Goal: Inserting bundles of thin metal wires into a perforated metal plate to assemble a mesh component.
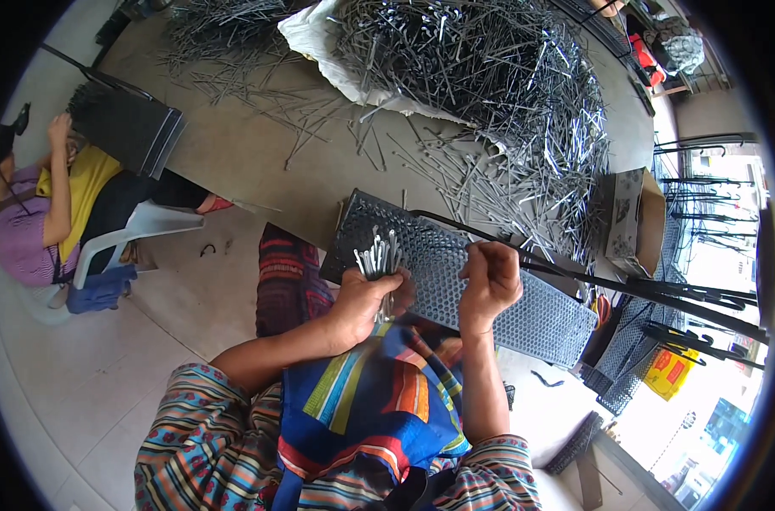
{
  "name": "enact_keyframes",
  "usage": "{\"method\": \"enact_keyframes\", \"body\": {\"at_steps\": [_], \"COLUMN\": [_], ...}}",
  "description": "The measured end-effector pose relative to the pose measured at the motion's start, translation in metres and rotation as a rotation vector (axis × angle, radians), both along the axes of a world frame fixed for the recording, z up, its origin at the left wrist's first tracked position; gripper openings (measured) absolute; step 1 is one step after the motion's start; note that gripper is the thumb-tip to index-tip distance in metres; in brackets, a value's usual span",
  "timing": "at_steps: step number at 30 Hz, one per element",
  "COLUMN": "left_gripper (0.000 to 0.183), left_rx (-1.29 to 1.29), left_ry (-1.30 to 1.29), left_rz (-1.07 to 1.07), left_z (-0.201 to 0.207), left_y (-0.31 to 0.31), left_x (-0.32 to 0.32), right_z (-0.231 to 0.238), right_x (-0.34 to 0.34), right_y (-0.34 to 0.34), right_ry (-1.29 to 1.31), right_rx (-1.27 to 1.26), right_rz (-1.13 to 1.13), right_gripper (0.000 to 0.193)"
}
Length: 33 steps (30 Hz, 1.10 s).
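For steady work, the bunch of thin, silver-grey, metallic-looking rods (377, 255) was judged best gripped low, its upper ends fanned so that single rods could be drawn cleanly. It was clamped in the left hand (357, 308) at the frame's centre; the right hand (491, 288) was held apart, curled over the dark grey perforated panel (536, 317), its contents not discernible. The rods looked slim, glossy and uneven-topped.

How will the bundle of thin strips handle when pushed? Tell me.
The bundle of strips is probably stiff, since it stands straight out of the left hand. It may be slippery, as its surfaces shine. It could splay or scatter: the tips fan apart and no tie shows.
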<state>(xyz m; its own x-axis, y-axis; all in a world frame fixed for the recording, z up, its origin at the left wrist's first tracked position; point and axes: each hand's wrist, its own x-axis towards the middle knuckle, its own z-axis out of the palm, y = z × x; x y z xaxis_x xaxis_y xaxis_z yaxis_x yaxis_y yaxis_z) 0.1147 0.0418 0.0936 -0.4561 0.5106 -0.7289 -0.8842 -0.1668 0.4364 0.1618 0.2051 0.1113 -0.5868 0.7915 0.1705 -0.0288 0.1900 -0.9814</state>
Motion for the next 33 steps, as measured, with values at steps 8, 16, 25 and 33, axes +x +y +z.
{"method": "enact_keyframes", "body": {"at_steps": [8, 16, 25, 33], "left_gripper": [0.01, 0.008, 0.009, 0.012], "left_rx": [0.014, 0.054, 0.113, 0.13], "left_ry": [0.031, -0.022, -0.061, 0.042], "left_rz": [-0.039, -0.024, -0.032, -0.102], "left_z": [0.002, -0.005, -0.009, -0.012], "left_y": [0.005, 0.007, 0.007, 0.006], "left_x": [0.002, 0.001, 0.001, 0.006], "right_z": [-0.014, 0.0, -0.017, -0.01], "right_x": [-0.007, -0.01, -0.014, 0.018], "right_y": [0.001, 0.001, -0.002, -0.016], "right_ry": [-0.201, -0.347, -0.512, -0.318], "right_rx": [0.572, 0.695, 0.615, -0.441], "right_rz": [0.086, 0.193, 0.149, 0.344], "right_gripper": [0.01, 0.011, 0.011, 0.009]}}
